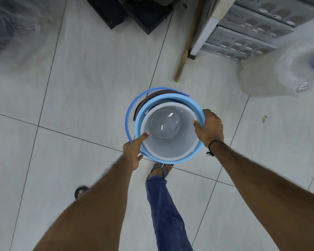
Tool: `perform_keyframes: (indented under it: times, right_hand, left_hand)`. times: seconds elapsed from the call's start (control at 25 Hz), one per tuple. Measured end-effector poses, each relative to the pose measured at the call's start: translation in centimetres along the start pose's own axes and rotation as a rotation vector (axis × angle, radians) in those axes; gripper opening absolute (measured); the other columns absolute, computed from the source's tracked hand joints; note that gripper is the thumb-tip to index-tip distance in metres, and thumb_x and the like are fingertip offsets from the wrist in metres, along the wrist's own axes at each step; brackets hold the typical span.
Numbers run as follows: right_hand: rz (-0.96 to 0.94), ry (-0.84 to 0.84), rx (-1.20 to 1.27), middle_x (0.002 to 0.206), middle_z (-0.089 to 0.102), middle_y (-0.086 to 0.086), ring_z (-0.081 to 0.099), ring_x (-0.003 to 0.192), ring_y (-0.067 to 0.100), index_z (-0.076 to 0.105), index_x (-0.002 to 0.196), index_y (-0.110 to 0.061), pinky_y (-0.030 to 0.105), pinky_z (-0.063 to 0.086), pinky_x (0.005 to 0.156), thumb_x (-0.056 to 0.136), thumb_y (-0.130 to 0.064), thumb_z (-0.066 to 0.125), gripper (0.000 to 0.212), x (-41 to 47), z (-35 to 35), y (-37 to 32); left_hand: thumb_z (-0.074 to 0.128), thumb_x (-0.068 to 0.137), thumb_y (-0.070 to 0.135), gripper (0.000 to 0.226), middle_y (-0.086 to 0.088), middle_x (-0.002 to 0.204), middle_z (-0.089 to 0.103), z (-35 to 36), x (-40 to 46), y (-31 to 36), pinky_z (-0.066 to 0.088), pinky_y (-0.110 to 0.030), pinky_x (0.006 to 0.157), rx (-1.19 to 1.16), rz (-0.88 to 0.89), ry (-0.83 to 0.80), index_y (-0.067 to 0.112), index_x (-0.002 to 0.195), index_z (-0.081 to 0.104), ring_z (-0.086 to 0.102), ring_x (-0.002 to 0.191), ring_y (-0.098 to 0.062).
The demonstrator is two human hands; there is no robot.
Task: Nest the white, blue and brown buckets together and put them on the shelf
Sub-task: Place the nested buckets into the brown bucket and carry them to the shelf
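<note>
Seen from above, three buckets sit nested above the tiled floor. The white bucket is innermost, inside the blue bucket, and only a dark strip of the brown bucket shows at the upper left. A blue handle hangs out on the left side. My left hand grips the stack's near-left rim, thumb inside the white bucket. My right hand clamps the right rim, thumb over the edge.
A white shelf leg with grey perforated crates stands at the upper right. A wooden stick leans beside it. A clear water jug lies at right, black objects at the top, my sandalled feet below.
</note>
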State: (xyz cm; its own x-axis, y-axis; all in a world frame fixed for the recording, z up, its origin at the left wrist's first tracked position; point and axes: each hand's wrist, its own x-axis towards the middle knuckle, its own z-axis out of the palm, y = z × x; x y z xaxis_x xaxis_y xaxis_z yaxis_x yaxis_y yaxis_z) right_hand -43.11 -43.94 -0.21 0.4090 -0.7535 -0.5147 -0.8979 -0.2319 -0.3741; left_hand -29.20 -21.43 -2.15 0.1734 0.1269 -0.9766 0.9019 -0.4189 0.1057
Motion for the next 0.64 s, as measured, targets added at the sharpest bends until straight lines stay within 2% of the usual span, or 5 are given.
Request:
perform_keyframes:
  times: [0.12, 0.28, 0.4, 0.52, 0.64]
  right_hand:
    - [0.093, -0.035, 0.014, 0.111, 0.065, 0.014, 0.062, 0.098, 0.030, 0.058, 0.124, -0.007, 0.035, 0.049, 0.078, 0.091, -0.024, 0.072, 0.039, 0.3, 0.4, 0.3]
    - [0.256, -0.057, 0.045, 0.117, 0.060, 0.016, 0.062, 0.104, 0.035, 0.060, 0.126, -0.011, 0.034, 0.049, 0.081, 0.086, -0.026, 0.074, 0.045, 1.9, 2.3, 2.3]
    - [0.334, -0.112, 0.070, 0.123, 0.056, 0.016, 0.060, 0.109, 0.034, 0.047, 0.140, -0.023, 0.033, 0.049, 0.084, 0.079, -0.028, 0.079, 0.069, 2.9, 3.3, 4.2]
    - [0.538, -0.290, 0.274, 0.134, 0.057, 0.012, 0.060, 0.117, 0.033, 0.033, 0.151, -0.022, 0.041, 0.053, 0.097, 0.081, -0.026, 0.083, 0.086, 4.4, 3.4, 5.2]
    - [0.580, -0.354, 0.365, 0.130, 0.061, 0.011, 0.064, 0.111, 0.032, 0.046, 0.141, -0.015, 0.051, 0.056, 0.096, 0.079, -0.022, 0.086, 0.074, 4.7, 2.9, 4.4]
  left_hand:
    - [0.089, 0.073, 0.030, 0.043, -0.009, 0.106, 0.064, 0.2, 0.9, -1.1, 0.054, -0.032, 0.071, 0.053, 0.099, 0.129, 0.011, 0.105, 0.065, 0.058, 0.083, -0.018]
    - [0.087, 0.076, 0.026, 0.068, -0.009, 0.115, 0.062, 0.6, 3.7, -0.4, 0.054, -0.042, 0.092, 0.082, 0.066, 0.005, 0.013, 0.134, 0.053, 0.058, 0.109, -0.023]
    - [0.083, 0.081, 0.024, 0.059, -0.013, 0.129, 0.060, 1.7, 5.3, 0.3, 0.050, -0.050, 0.101, 0.074, 0.014, -0.135, 0.013, 0.131, 0.055, 0.058, 0.116, -0.028]
    - [0.081, 0.083, 0.018, 0.049, -0.015, 0.128, 0.060, 2.2, 6.1, 0.1, 0.054, -0.048, 0.091, 0.043, 0.018, -0.169, 0.010, 0.126, 0.058, 0.058, 0.115, -0.030]
    - [0.084, 0.080, 0.021, 0.047, -0.015, 0.123, 0.063, 0.7, 5.2, 1.1, 0.056, -0.046, 0.083, 0.049, 0.045, -0.180, 0.010, 0.120, 0.061, 0.061, 0.111, -0.030]
